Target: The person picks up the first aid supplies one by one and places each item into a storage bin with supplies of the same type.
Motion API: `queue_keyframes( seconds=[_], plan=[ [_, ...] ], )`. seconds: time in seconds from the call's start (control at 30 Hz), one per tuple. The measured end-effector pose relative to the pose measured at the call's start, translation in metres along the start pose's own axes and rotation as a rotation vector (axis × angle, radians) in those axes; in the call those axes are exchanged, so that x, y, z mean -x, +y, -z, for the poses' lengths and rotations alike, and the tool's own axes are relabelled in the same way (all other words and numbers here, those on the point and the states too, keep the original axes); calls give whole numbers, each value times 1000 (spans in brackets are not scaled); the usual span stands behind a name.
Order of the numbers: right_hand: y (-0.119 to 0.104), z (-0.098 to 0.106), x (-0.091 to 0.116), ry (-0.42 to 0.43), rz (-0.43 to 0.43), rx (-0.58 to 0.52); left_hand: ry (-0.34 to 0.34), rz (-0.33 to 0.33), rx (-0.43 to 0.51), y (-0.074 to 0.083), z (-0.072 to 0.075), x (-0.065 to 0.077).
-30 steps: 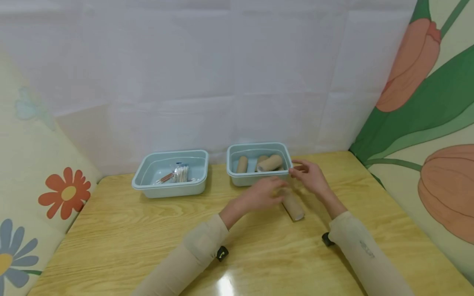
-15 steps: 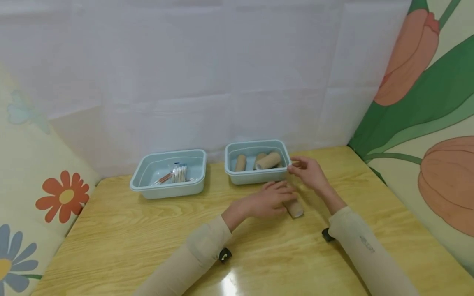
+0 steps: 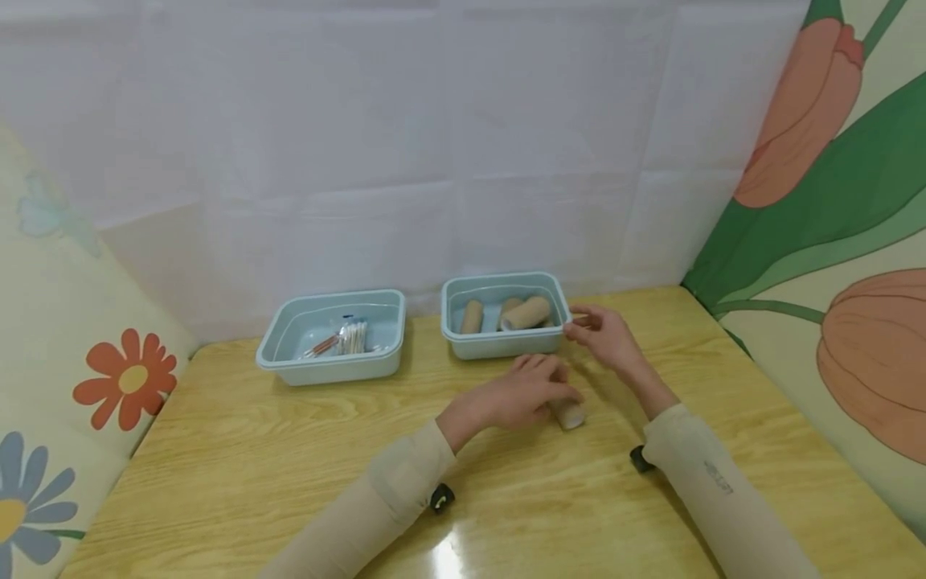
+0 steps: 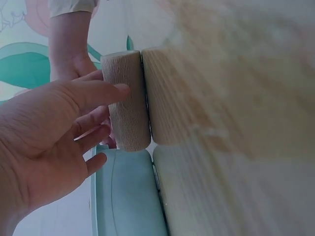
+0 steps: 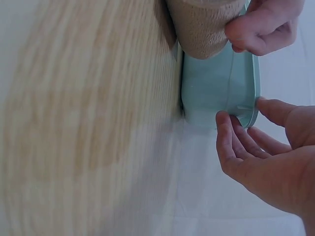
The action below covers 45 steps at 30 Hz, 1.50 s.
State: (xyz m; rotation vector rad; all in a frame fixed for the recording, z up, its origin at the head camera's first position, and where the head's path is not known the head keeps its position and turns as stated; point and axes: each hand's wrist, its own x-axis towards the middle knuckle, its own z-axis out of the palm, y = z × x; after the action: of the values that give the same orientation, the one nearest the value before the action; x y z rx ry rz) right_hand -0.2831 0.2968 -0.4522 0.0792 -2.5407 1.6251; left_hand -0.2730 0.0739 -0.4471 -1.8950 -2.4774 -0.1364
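Observation:
A tan, crepe-textured bandage roll (image 3: 567, 415) lies on the wooden table in front of the right-hand blue plastic box (image 3: 499, 347). My left hand (image 3: 515, 396) reaches over this roll and grips it, thumb on the near side in the left wrist view and the other fingers partly hidden behind the roll (image 4: 127, 105). At the box's right front corner, my right hand (image 3: 608, 344) pinches the rim between thumb and fingertips, as the right wrist view shows at the box corner (image 5: 211, 93). Several similar bandage rolls (image 3: 526, 313) lie inside that box.
Another blue box (image 3: 340, 371) stands to the left, holding clear-wrapped cotton swabs (image 3: 353, 338) and a reddish-brown slim item (image 3: 322, 346). A white sheet (image 3: 325, 145) hangs behind both boxes. Flower-patterned panels (image 3: 854, 241) flank the table.
My left hand has come down over the bandage roll and closed its thumb and fingers on it. The roll's near end has shifted slightly left. My right hand stays at the box corner.

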Motion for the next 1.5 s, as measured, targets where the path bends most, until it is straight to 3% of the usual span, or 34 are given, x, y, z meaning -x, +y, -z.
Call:
queue_keyframes(
  seconds=[0.23, 0.6, 1.0, 1.17, 1.5],
  plan=[
    [-2, -2, 0, -2, 12, -1, 31, -52, 122, -2, -2, -4],
    [-1, 1, 2, 0, 10, 3, 43, -85, 83, -1, -4, -8],
    [0, 1, 4, -5, 16, 18, 57, -70, 162, -2, 2, -7],
    [0, 0, 4, -6, 20, 4, 88, -29, 188, -12, 8, -1],
    [-2, 0, 2, -15, 14, 0, 174, 19, 289, -30, 37, 11]
  ],
)
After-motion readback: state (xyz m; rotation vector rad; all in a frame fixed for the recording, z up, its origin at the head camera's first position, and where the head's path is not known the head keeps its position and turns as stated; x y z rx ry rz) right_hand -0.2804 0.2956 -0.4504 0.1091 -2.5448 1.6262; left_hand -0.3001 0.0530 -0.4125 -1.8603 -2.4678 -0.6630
